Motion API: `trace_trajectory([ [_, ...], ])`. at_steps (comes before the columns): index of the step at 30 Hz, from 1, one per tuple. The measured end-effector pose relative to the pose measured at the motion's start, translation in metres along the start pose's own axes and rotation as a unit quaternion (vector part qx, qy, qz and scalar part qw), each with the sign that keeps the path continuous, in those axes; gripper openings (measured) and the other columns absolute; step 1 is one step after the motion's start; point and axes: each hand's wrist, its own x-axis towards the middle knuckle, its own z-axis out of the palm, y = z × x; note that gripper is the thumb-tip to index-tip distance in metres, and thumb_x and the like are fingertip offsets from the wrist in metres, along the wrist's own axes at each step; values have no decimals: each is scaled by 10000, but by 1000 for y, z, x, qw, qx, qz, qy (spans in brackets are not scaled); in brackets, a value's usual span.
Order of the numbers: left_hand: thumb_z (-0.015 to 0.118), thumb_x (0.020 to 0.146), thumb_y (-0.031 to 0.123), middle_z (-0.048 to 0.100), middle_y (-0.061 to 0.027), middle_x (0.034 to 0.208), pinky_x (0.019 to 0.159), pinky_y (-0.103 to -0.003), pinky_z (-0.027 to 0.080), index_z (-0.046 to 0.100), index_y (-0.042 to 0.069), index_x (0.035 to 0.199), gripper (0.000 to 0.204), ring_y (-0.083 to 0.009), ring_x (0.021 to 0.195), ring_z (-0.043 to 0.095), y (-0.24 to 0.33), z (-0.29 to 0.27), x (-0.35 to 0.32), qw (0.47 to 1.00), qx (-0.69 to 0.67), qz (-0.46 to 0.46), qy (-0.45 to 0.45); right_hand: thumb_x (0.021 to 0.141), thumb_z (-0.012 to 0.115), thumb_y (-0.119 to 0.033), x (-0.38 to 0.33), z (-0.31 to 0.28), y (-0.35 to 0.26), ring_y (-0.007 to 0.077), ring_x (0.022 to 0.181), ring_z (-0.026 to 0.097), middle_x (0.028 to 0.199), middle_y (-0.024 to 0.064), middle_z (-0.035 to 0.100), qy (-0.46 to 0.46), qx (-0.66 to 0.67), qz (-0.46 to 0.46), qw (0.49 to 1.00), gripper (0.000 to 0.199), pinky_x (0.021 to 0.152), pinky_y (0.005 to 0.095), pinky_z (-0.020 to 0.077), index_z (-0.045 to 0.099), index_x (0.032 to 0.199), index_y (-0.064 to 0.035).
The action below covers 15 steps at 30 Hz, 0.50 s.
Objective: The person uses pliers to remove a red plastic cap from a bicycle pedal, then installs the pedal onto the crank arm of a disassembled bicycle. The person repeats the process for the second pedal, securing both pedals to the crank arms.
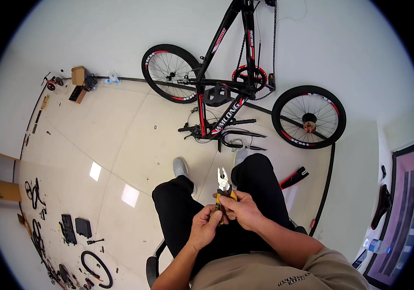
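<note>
- Pliers (224, 186) sit over the lap, between the knees, jaws pointing up and away and slightly parted; the yellow handles are buried in both hands.
- Right hand (243, 210) is closed around the handles from the right; left hand (207, 224) is curled against them from below, fingers bent. A squeeze with a fingertip between the handles could pinch skin.
- Grip sits low on the handles, so a slip could let the tool tip forward and drop onto a thigh or the floor (120, 145).
- Bike (236, 96) stands upside down just past the shoes; a kicked foot could knock the handlebar and topple it.
- Loose parts (79, 227) lie scattered on the floor well to the left, easy to tread on when getting up from the chair.
</note>
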Motion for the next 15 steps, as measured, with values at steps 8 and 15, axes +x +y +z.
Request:
trace_trajectory([
  [8,562,1028,164,652,-43,852,703,-242,463,607,4,1065,170,-101,765,584,7,5,4,1000,4,22,-8,990,629,-185,-5,6,-12,46,546,401,807,12,597,3,17,-11,1000,270,481,230,305,637,1177,10],
  [15,560,1027,173,649,-42,823,670,-235,459,599,10,1018,168,-92,711,572,18,26,5,995,85,29,48,976,661,-225,-11,3,-23,54,559,459,782,3,608,5,48,-67,997,201,480,237,339,660,1033,-32],
])
